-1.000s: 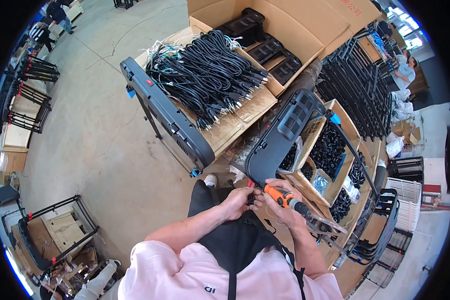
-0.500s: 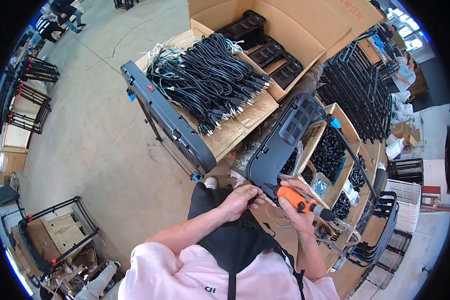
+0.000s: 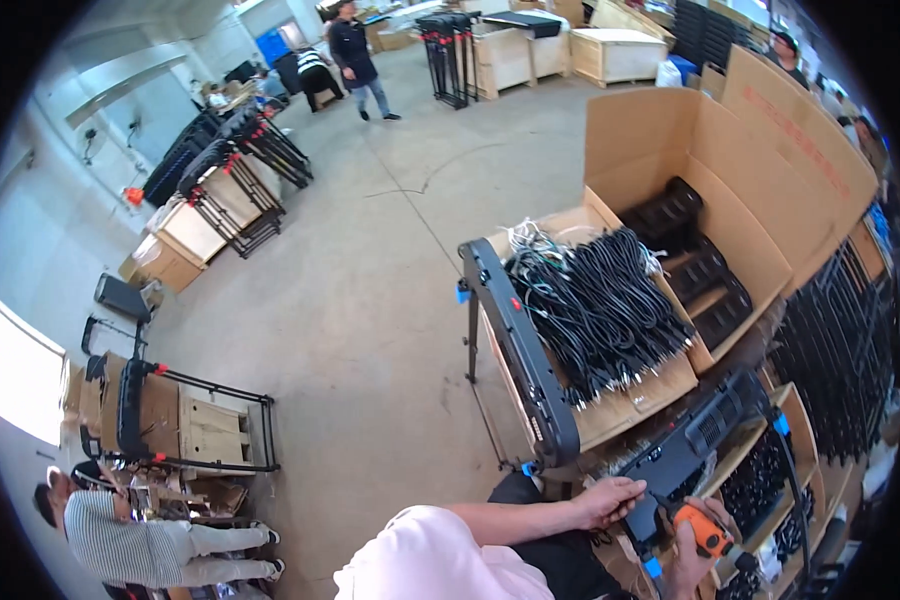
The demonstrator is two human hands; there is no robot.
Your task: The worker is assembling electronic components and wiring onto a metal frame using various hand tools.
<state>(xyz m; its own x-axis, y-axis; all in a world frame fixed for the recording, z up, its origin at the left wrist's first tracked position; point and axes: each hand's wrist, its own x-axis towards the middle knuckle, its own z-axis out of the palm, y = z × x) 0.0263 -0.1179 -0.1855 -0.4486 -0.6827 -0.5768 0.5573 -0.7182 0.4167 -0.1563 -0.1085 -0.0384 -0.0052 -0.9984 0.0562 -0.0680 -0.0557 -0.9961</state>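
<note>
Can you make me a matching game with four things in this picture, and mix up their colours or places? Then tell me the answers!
Things:
1. power tool
2. cables
3. cardboard box
4. sleeve

Colours or places:
A. pale pink
B. brown, with flaps standing up
C. orange and black, held in the right hand
D. black, lying in a pile

Right pairs: 1-C, 2-D, 3-B, 4-A

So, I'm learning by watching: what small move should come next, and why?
Perhaps ease the nose of the orange drill to the black panel, beside the left hand. The right hand grips the drill with its nose pointing toward the left hand, whose fingers are pinched close to the panel. Whether they hold anything is too small to tell.
</note>
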